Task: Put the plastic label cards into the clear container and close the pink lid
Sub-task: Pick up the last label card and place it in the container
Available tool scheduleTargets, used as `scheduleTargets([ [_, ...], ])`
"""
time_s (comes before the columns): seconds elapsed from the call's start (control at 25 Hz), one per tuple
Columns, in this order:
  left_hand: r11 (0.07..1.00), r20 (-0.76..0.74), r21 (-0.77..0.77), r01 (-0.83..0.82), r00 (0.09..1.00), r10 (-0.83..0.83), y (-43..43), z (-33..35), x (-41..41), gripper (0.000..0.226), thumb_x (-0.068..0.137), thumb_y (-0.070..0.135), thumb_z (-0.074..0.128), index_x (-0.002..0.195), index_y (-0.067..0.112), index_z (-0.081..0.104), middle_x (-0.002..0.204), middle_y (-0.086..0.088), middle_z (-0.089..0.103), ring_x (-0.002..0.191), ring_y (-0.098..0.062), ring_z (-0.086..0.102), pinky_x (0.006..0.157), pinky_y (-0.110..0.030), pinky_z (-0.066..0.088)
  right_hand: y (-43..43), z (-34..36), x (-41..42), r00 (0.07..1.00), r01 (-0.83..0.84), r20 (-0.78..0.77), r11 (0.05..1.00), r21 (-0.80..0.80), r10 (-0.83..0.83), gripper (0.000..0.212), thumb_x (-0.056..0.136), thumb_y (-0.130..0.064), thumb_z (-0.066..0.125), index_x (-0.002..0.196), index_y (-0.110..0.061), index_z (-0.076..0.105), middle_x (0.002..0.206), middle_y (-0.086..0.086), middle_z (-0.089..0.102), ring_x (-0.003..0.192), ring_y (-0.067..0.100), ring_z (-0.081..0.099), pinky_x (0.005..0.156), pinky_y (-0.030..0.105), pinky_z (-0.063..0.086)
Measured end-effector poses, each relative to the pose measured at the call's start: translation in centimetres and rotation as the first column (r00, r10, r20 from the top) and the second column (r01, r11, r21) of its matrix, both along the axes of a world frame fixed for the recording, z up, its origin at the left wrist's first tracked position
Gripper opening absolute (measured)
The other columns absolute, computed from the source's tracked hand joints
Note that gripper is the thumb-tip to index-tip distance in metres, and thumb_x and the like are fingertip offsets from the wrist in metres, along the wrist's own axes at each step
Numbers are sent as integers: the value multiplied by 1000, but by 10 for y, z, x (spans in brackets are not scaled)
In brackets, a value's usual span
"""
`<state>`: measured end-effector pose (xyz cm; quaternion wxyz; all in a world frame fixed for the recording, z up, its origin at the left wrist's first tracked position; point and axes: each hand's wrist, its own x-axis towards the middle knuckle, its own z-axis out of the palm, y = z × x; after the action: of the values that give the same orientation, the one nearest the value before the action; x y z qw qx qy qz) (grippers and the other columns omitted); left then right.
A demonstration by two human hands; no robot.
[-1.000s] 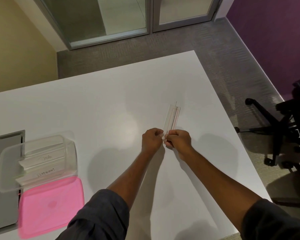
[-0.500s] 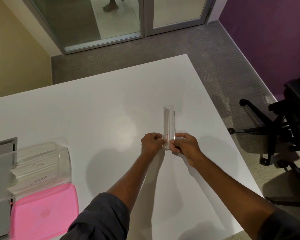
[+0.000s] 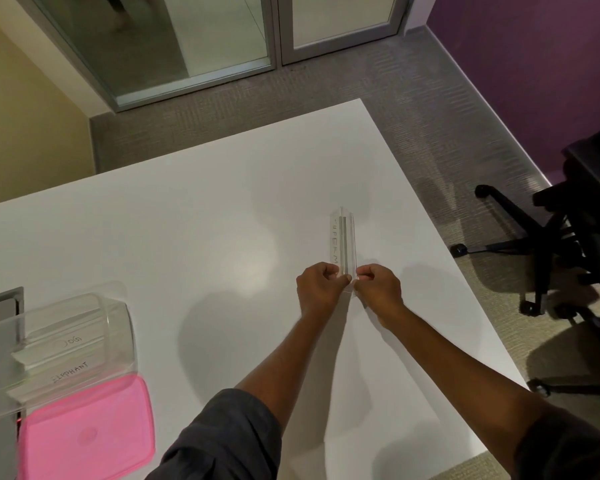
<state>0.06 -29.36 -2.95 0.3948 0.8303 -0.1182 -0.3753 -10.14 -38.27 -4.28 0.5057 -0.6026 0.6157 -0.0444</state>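
Note:
A clear folded plastic label card (image 3: pixel 343 242) with handwritten letters stands lengthwise on the white table (image 3: pixel 187 237), pointing away from me. My left hand (image 3: pixel 321 289) and my right hand (image 3: pixel 378 289) both pinch its near end from either side. At the near left, the clear container (image 3: pixel 118 327) sits with two lettered cards inside, reading "DOG" (image 3: pixel 71 341) and "ELEPHANT" (image 3: pixel 68 372). The pink lid (image 3: pixel 87 434) lies flat on the table just in front of the container, off it.
A grey panel (image 3: pixel 0 306) is set in the table at the far left, partly under the container. A black office chair (image 3: pixel 568 244) stands on the carpet right of the table. Glass doors (image 3: pixel 222 36) lie beyond the far edge.
The card has swung from tilting right to pointing straight away, and its two faces have spread apart. Both hands stay on its near end.

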Motion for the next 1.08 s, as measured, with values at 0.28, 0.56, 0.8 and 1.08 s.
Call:
scheduleTargets([
  [0.28,1000,124,0,-16,992,16,-6,-4,-16,27,100,23,67,80,9,75,77,2,74,73,-19,68,61,-13,42,-4,-7,2,995,-68,-75,995,-70,62,19,96,-15,63,93,4,66,102,23,74,80,32,67,74,43,60],
  [0.56,998,106,47,-49,993,44,12,-8,12,29,106,12,55,121,7,80,124,-7,81,115,-25,74,97,-25,55,20,-1,21,962,-215,-203,965,-154,182,65,83,-38,91,132,-11,58,128,9,61,115,30,67,89,44,67],
  [0.8,999,43,33,1,999,-3,27,-11,36,19,96,8,63,90,15,81,92,4,76,88,-16,66,87,-31,55,28,-1,22,982,-126,-165,972,-198,94,28,92,-21,84,108,-11,64,129,12,75,115,39,76,84,44,70],
  [1.08,993,-388,-115,-21,921,-25,27,-16,27,14,93,4,70,93,-1,83,96,-25,83,75,-27,69,88,-47,68,27,9,9,1000,-27,-17,991,-129,25,21,95,-7,77,116,-8,73,124,10,77,112,33,77,75,24,66],
])
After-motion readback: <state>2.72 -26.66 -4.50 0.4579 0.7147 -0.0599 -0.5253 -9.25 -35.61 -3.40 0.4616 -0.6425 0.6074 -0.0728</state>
